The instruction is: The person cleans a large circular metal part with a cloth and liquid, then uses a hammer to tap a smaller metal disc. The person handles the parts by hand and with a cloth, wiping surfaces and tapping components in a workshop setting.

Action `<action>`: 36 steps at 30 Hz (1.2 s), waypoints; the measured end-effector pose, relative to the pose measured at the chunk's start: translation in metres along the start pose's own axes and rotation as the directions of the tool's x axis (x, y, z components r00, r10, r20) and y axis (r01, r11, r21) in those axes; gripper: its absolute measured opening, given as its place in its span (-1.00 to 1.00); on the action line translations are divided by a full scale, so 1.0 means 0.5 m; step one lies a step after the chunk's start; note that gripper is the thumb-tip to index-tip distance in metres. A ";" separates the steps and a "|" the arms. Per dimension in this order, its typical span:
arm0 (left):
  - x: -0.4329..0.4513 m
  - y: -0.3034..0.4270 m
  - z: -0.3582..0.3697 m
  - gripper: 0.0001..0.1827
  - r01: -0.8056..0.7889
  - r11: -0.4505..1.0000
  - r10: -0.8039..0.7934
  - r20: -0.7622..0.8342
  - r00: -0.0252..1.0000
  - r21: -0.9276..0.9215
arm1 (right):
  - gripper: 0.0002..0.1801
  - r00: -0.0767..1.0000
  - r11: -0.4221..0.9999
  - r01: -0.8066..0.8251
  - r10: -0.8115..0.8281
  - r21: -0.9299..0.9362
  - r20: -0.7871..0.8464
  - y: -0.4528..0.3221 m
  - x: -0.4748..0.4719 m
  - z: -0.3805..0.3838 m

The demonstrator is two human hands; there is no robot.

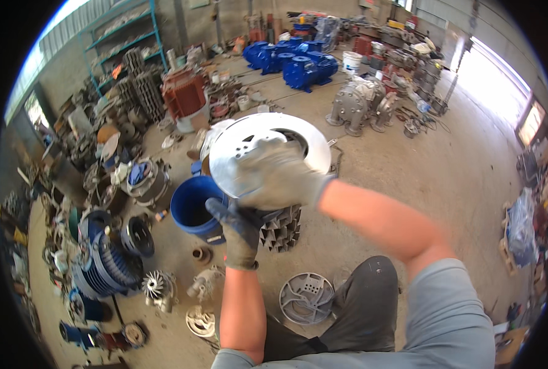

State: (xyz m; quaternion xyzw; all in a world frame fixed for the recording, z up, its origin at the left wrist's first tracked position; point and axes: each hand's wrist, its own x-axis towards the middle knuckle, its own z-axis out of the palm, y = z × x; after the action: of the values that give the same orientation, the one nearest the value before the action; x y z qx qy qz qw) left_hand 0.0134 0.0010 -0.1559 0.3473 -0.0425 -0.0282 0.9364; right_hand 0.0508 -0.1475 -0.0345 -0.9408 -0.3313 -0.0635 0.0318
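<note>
A shiny metal disc [225,161] with slots and small drilled holes is tilted in front of me. My left hand [240,233], in a worn glove with dark fingers, is at its lower edge, thumb apart and fingers partly hidden, seemingly gripping it. Over the face of the disc lies my gloved right hand [276,173], blurred; whether it holds anything is not visible. Below the disc, a stack of angular metal vanes [280,233] shows in part. A blue bucket [181,200] stands left of my hands. A second slotted disc [311,286] rests on the floor by my knee.
On the floor at left are a bladed impeller [154,283], a pale slotted ring [201,328], a small metal collar [202,254] and a blue motor [105,265]. Ahead stand a red motor [184,94], blue pumps [308,71] and a grey flanged casting [350,106].
</note>
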 end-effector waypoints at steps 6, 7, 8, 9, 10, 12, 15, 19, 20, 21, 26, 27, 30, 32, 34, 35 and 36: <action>0.002 0.005 -0.024 0.18 -0.040 0.999 0.039 0.099 0.994 0.010 | -0.09 0.983 0.983 -0.176 0.172 0.052 0.063 -0.009 0.057 0.027; 0.001 0.005 -0.027 0.19 0.004 0.999 -0.008 0.101 0.995 0.044 | -0.14 0.990 0.989 -0.131 0.127 0.067 0.065 0.030 0.061 0.022; -0.004 0.004 -0.030 0.20 0.043 0.999 -0.045 0.084 0.995 0.023 | -0.22 0.965 0.983 -0.177 0.184 -0.055 0.186 0.083 0.064 0.006; -0.004 0.001 -0.029 0.18 0.010 0.998 -0.014 0.068 0.998 0.069 | -0.28 0.947 0.964 -0.189 0.229 -0.185 0.225 0.119 0.068 -0.003; -0.005 -0.002 -0.028 0.15 -0.026 0.993 0.020 0.052 0.998 0.114 | -0.33 0.950 0.967 -0.200 0.230 -0.156 0.212 0.144 0.070 -0.019; -0.009 -0.006 -0.025 0.09 -0.077 0.975 0.071 0.039 0.997 0.209 | -0.34 0.945 0.943 -0.273 0.300 -0.191 0.127 0.157 0.073 -0.043; -0.011 -0.008 -0.012 0.04 -0.151 0.969 0.145 0.048 0.988 0.196 | -0.32 0.950 0.934 -0.266 0.296 -0.239 0.098 0.084 0.057 -0.054; -0.020 -0.010 0.009 0.04 -0.163 0.978 0.154 0.072 0.985 0.129 | -0.40 0.981 0.993 -0.062 0.041 -0.103 -0.192 0.007 0.022 -0.050; -0.021 -0.013 0.012 0.03 -0.148 0.978 0.144 0.035 0.989 0.145 | -0.40 0.995 0.994 -0.084 0.080 -0.066 -0.064 0.023 0.024 -0.061; -0.023 -0.015 0.013 0.02 -0.159 0.978 0.157 0.030 0.987 0.132 | -0.40 0.997 0.998 -0.058 0.060 -0.039 0.045 0.036 0.029 -0.068; -0.021 -0.041 -0.022 -0.12 -0.340 0.819 0.370 0.028 0.929 0.462 | -0.49 0.865 0.854 -0.458 0.493 -0.247 0.100 0.122 0.075 -0.104; -0.015 -0.042 -0.035 -0.23 -0.391 0.679 0.439 0.084 0.894 0.621 | -0.48 0.822 0.815 -0.525 0.560 -0.245 0.102 0.115 0.071 -0.093; -0.009 -0.060 -0.052 -0.43 -0.327 0.662 0.418 0.030 0.908 0.674 | -0.18 0.971 0.977 -0.214 0.211 0.012 0.109 0.036 0.009 -0.023; -0.009 -0.068 -0.052 -0.46 -0.372 0.565 0.501 0.052 0.864 0.736 | -0.07 0.986 0.987 -0.162 0.162 -0.001 -0.031 0.032 -0.004 0.001; -0.007 -0.071 -0.048 -0.33 -0.355 0.747 0.439 -0.017 0.898 0.562 | -0.05 0.981 0.986 -0.167 0.169 -0.022 0.099 0.066 0.006 0.001; -0.005 -0.072 -0.048 -0.27 -0.340 0.820 0.407 -0.051 0.912 0.461 | -0.02 0.969 0.986 -0.165 0.164 -0.015 0.184 0.118 0.037 -0.021; -0.001 -0.074 -0.048 -0.20 -0.321 0.910 0.344 -0.047 0.938 0.261 | -0.08 0.924 0.950 -0.291 0.310 -0.115 0.223 0.165 0.074 -0.043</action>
State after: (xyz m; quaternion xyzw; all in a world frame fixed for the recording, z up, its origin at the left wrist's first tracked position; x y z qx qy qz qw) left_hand 0.0144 -0.0113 -0.1982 0.4508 -0.0609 0.1533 0.8772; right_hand 0.1291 -0.1909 -0.0096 -0.9818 -0.1816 0.0423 -0.0363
